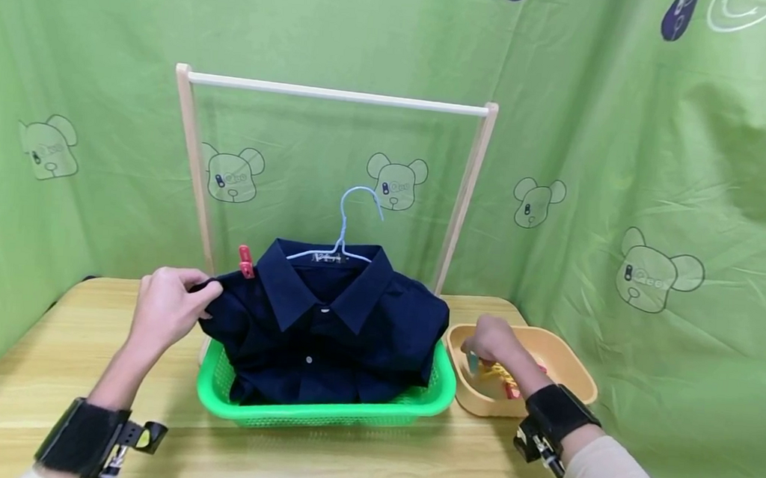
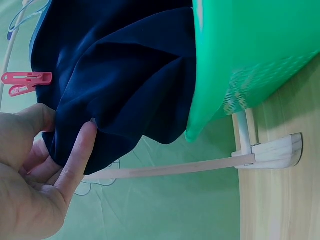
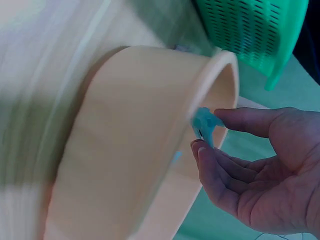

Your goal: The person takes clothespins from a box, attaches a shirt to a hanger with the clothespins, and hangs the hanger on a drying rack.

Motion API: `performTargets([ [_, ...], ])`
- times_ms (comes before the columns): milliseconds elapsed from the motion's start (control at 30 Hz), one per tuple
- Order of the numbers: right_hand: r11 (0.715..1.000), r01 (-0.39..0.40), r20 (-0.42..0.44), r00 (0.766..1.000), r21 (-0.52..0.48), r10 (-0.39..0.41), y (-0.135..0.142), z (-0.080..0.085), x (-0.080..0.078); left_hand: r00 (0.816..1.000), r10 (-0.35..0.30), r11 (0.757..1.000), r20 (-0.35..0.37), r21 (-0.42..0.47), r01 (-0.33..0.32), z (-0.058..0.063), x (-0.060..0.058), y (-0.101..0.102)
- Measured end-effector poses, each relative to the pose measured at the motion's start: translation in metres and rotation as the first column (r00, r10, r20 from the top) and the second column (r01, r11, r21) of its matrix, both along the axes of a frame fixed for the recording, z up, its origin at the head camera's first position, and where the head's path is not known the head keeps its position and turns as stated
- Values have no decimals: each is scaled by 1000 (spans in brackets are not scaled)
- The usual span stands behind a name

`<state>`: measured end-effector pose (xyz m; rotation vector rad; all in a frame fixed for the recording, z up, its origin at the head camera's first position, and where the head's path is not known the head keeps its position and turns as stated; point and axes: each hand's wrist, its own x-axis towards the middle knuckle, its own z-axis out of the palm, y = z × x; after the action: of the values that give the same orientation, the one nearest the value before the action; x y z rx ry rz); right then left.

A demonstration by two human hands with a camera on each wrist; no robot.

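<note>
A dark navy collared shirt (image 1: 347, 356) sits in a green basket (image 1: 322, 416), with a light blue wire hanger (image 1: 343, 224) inside its collar. My left hand (image 1: 169, 301) pinches the shirt's shoulder and sleeve edge on the left side. Beside those fingers a red clothespin (image 1: 246, 261) is clipped to the shoulder; it shows pink in the left wrist view. Over an orange-tan bin (image 1: 570, 351) at the right, my right hand (image 1: 498, 342) pinches a teal clothespin (image 3: 205, 125) between thumb and fingers.
Several yellow and red clothespins (image 1: 500, 376) lie in the bin. Behind the basket stands a rack with wooden posts (image 1: 470, 193) and a white top bar (image 1: 340, 94). A green curtain (image 1: 634, 139) surrounds the wooden table (image 1: 310, 473) at the back and sides.
</note>
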<state>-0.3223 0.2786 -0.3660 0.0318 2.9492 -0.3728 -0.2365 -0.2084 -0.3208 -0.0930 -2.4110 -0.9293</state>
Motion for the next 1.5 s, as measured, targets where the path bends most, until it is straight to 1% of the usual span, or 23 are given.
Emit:
performTargets([
  [167, 998, -52, -50, 997, 31, 53, -3, 12, 1, 1000, 3, 1000, 5, 1, -3, 0, 0, 0],
  [233, 998, -54, -61, 997, 26, 56, -4, 17, 1, 1000, 4, 1000, 7, 2, -4, 0, 0, 0],
  [300, 997, -57, -74, 995, 48, 60, -6, 22, 0, 1000, 4, 1000, 8, 2, -4, 1, 0, 0],
  [367, 998, -47, -69, 996, 51, 50, -6, 27, -1, 1000, 4, 1000, 9, 5, -4, 1, 0, 0],
  [467, 999, -33, -76, 996, 24, 35, -6, 35, -1, 1000, 5, 1000, 9, 6, -5, 2, 1, 0],
  [533, 999, -17, -75, 997, -29, 14, -7, 42, -1, 1000, 5, 1000, 9, 5, -5, 2, 1, 0],
  [633, 995, -7, -111, 994, -96, -4, -8, 52, 2, 1000, 2, 1000, 11, 0, -2, 2, 1, 0],
  [800, 989, -20, -187, 982, -145, -8, -9, 63, 5, 1000, -1, 1000, 13, -1, 1, 1, 1, 0],
  [1067, 985, -35, -279, 960, -171, -14, -15, 73, 6, 1000, 2, 1000, 18, 3, -2, 0, 0, 0],
  [1233, 984, -69, -328, 945, -165, 11, -21, 81, 8, 1000, -1, 1000, 14, 6, 1, 1, 0, 0],
  [1367, 984, -92, -344, 938, -150, 36, -24, 88, 10, 1000, -1, 1000, 12, 6, 1, 2, 0, 0],
  [1500, 980, -119, -372, 927, -157, 53, -27, 93, 11, 1000, 2, 1000, 10, -4, -2, 2, 0, 0],
])
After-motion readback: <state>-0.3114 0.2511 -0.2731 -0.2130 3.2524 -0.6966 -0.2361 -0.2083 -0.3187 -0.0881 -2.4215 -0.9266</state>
